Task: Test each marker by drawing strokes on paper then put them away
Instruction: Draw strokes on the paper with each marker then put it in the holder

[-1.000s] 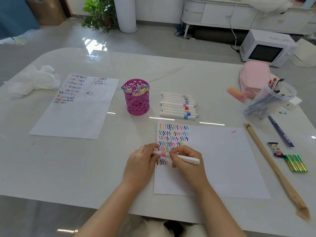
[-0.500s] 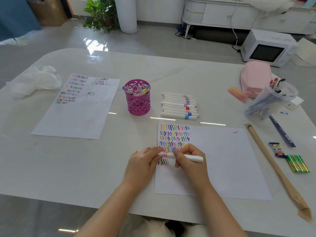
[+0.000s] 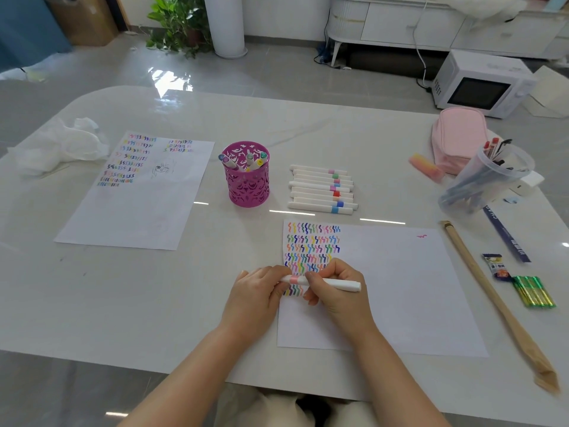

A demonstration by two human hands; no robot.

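Both hands hold one white marker (image 3: pixel 338 284) with a pink band, lying level over the left edge of the near paper (image 3: pixel 400 288). My left hand (image 3: pixel 255 295) pinches its cap end; my right hand (image 3: pixel 335 291) wraps the barrel. Rows of coloured zigzag strokes (image 3: pixel 312 246) fill the paper's top left corner. Behind the paper lies a row of several white markers (image 3: pixel 321 189) with coloured bands. Left of them a magenta cut-out pen cup (image 3: pixel 246 180) holds a few markers upright.
A second stroke-covered sheet (image 3: pixel 135 192) lies at the left, crumpled white tissue (image 3: pixel 58 146) beyond it. At the right are a pink pouch (image 3: pixel 458 137), a tilted clear cup of pens (image 3: pixel 486 177), a long wooden stick (image 3: pixel 492 300), a ruler (image 3: pixel 505 235) and green packets (image 3: pixel 534 291).
Both hands stay on the pink-banded marker at the paper's left edge; they have barely shifted, the marker staying level between them.
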